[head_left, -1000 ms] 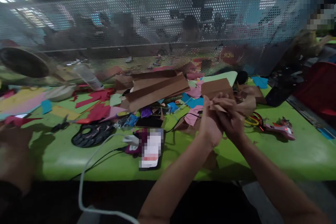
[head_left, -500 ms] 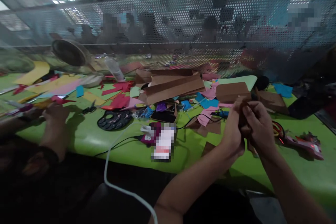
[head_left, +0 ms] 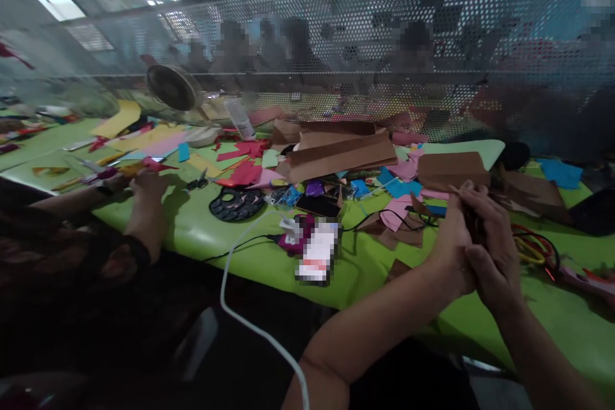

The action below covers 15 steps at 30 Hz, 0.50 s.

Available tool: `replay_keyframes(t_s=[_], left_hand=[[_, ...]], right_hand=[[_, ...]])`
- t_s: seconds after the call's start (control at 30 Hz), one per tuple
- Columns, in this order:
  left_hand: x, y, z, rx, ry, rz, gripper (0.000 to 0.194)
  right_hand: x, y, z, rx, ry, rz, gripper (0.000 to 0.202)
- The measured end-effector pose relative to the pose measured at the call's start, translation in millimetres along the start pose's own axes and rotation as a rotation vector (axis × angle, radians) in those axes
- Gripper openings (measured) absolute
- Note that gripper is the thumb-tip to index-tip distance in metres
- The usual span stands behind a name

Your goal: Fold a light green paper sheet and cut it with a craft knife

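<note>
Table (head_left: 230, 250): flat top under a smooth, bright green cover, littered with cut paper.

Brown card sheets (head_left: 342, 152): matte, stiff, folded into long creased slabs, stacked at the far middle of the table. A further brown folded card (head_left: 451, 170) lies just beyond your hands.

Paper scraps (head_left: 240, 173): thin, flat offcuts in red, pink, blue and yellow, angular edges, spread across the far half.

Black tray (head_left: 236, 203): round, with small hollows, lying flat near the scraps.

White cable (head_left: 240, 314): smooth, round, looping from the table edge toward you.

Glue gun (head_left: 589, 278): pink plastic, lying on its side at the right edge.

Your left hand (head_left: 451, 250): fingers curled shut, pressed against your right hand, clasping a small brown paper piece (head_left: 473, 221).

Your right hand (head_left: 490, 246): closed over the same piece from the other side; the piece sits between both palms, raised above the table's near edge, mostly hidden.

A co-worker's hand (head_left: 147, 189) rests on the table at the left.
</note>
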<state>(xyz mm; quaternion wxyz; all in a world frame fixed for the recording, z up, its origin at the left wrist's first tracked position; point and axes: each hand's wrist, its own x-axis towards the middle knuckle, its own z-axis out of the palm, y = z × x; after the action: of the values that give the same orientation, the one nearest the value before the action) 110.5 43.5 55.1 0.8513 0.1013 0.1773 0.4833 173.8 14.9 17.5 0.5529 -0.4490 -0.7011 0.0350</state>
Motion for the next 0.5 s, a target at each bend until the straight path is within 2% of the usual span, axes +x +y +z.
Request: replay_keyframes(t_s=[0.1, 0.2, 0.27, 0.33, 0.4, 0.47, 0.5], left_hand=[[-5, -4, -4.8, 0.02, -0.105, -0.063, 0.051], [-14, -18, -17.5, 0.254, -0.219, -0.059, 0.061], [-22, -25, -29.5, 0.463, -0.286, -0.017, 0.06], [-31, -20, -42.9, 0.613, -0.405, -0.057, 0.063], [-43, -3, -56.3, 0.825, -0.659, -0.22, 0.076], [-56, 21, -69.9, 1.092, -0.901, -0.34, 0.062], [-61, 33, -77.3, 1.294, -0.947, -0.252, 0.055]], right_hand=[[-2, 5, -6, -0.043, 0.043, -0.022, 0.038], [3, 16, -13, -0.116, 0.272, 0.052, 0.008], [9, 26, -19, -0.112, 0.425, 0.204, 0.018], [15, 36, -29, -0.05, 0.552, 0.354, 0.028], [15, 45, -47, 0.039, 0.683, 0.422, 0.036], [8, 50, -74, 0.054, 0.796, 0.423, 0.045], [1, 51, -90, 0.024, 0.822, 0.414, 0.048]])
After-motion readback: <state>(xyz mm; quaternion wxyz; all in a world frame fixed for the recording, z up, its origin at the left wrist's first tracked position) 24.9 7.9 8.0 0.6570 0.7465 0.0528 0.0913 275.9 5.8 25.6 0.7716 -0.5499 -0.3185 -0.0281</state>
